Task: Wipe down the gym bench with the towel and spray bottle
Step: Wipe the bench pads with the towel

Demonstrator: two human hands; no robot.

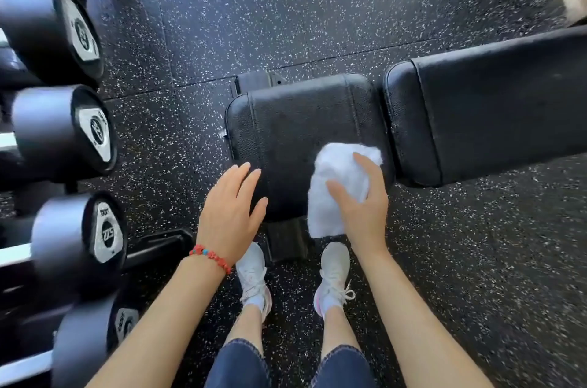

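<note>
Five dumbbells [68, 130] occupy the left edge of the head view, stacked on a rack with their black round heads and silver end plates facing the camera; the markings are too blurred to read reliably. Black rubber flooring [286, 6] with white speckles covers the rest of the ground.

Left hand [230, 206]: open, fingers extended and slightly spread, palm down, holding nothing. Its fingertips lie at the near-left corner of the bench seat pad [295, 120]; whether they press on the pad or sit just above it cannot be told. A red beaded bracelet [211, 257] with one blue bead circles the wrist.

Seat pad: black, textured, rounded corners, lying across the centre of the view. A dark frame part [286, 244] projects below its near edge, between the two white sneakers [333, 276] of the person, who wears dark denim shorts [238, 365].

Towel [336, 187]: white, bunched, resting on the near-right part of the seat pad, with its lower end hanging past the pad's near edge.

Right hand [362, 200]: partly closed over the towel — thumb on the left side of the cloth, fingers curved across its top and right side, palm down against it.

Back pad [495, 108]: black, longer than the seat pad, just beside it to the right with a narrow gap between them — it extends out of view at the right edge.
</note>
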